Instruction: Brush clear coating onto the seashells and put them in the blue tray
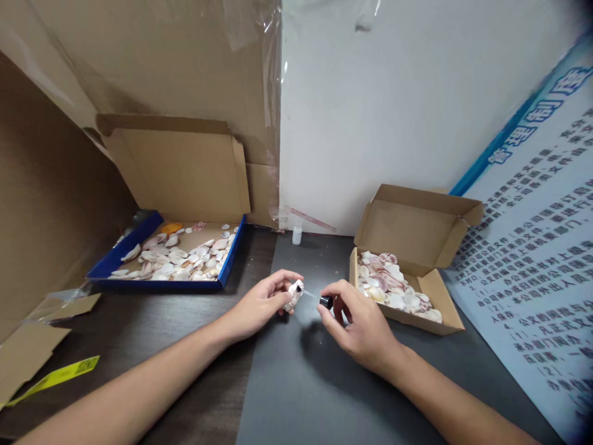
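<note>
Our left hand (266,303) pinches a shell piece (293,295) between thumb and fingers, above the grey mat (287,383). Our right hand (359,318) grips a black cap (327,301) between thumb and forefinger, just to the right of the shell piece. A thin, clear stem (309,294) reaches from the cap towards the shell piece; it is blurred, so we cannot quite tell whether its tip touches. Beyond our hands a small white bottle (297,234) stands upright near the wall (324,123). To the left, an open blue box (162,284) holds many loose shells (185,258); to the right, a smaller brown box (435,296), its lid raised, holds more. A yellow strip (58,378) lies at our far left, beside torn cardboard (32,355).
</note>
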